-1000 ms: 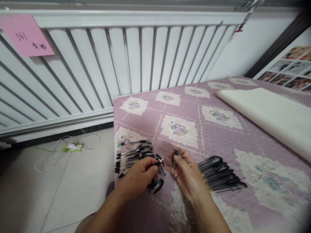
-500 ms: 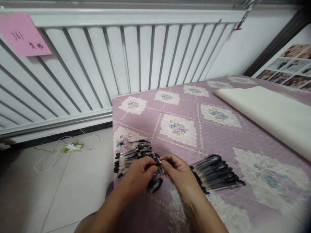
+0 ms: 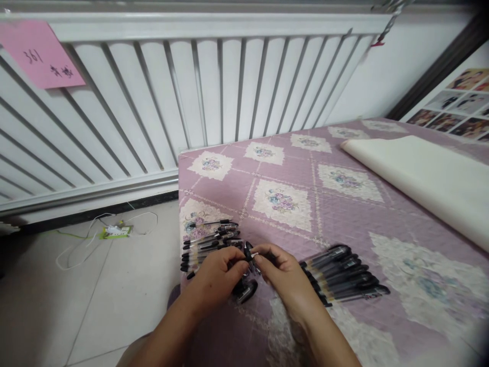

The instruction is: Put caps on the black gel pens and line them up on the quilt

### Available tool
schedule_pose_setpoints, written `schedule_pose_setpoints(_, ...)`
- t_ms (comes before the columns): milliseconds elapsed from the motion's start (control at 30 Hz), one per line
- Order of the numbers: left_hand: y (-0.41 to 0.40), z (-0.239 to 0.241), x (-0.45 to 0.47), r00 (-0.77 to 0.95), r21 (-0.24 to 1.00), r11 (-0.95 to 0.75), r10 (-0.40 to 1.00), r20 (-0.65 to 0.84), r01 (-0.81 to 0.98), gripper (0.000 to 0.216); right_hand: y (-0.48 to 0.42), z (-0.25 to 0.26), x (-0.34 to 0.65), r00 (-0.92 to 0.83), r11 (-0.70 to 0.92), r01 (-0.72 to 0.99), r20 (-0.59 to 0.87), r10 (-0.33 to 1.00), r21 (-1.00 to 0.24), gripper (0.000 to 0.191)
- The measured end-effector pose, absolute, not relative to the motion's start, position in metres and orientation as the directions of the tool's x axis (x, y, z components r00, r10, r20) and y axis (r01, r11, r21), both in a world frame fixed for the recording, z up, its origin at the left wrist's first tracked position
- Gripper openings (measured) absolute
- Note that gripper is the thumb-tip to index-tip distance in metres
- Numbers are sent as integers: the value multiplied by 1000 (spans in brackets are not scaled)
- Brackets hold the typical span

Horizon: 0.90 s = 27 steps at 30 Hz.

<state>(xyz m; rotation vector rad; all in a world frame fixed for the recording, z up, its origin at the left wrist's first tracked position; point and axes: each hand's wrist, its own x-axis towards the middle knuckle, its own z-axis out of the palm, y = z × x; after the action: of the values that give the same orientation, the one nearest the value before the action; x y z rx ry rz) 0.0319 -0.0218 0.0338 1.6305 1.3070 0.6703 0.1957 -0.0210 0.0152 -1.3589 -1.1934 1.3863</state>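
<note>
My left hand (image 3: 225, 270) and my right hand (image 3: 278, 267) meet over the near left part of the bed, both closed at the fingertips on one black pen cap (image 3: 248, 251). My fingers cover most of what they hold. Several clear pens with black ends (image 3: 206, 244) lie loosely to the left, partly behind my left hand. A black pen cap end (image 3: 246, 291) shows below my left fingers. Right of my right hand lies a neat row of several black-capped pens (image 3: 344, 275), side by side.
A purple quilted bedspread (image 3: 282, 173) with floral patches covers the bed. A rolled cream sheet (image 3: 424, 178) lies at the right. Behind stands a white radiator (image 3: 214, 92) with a pink note (image 3: 46, 56). A power strip (image 3: 116, 232) with white cables sits on the tiled floor.
The view has shifted slightly. My hands stay together at the same spot, with only a small turn of the black cap between my fingers; the pens on both sides lie as before.
</note>
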Motion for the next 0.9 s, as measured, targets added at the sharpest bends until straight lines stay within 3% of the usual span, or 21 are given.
schedule_pose_setpoints(100,-22,35,32,293,886,-32,949,-119,463,15,-20,14,195,-42,-211,20,-211,977,-977,29)
schedule_pose_setpoints(400,-21,32,32,328,884,-70,940,-98,463,16,-23,15,196,-76,-200,46,-203,976,-979,19)
schedule_pose_setpoints(533,-21,30,32,326,881,-67,940,-101,467,14,-23,15,196,-86,-212,8,-212,974,-977,28)
schedule_pose_setpoints(733,-22,32,32,342,882,-82,935,-93,464,19,-19,13,196,-86,-155,131,-167,982,-979,23)
schedule_pose_setpoints(900,-22,33,31,384,897,-89,919,-94,433,31,-20,12,202,-55,-243,-8,-242,969,-970,27)
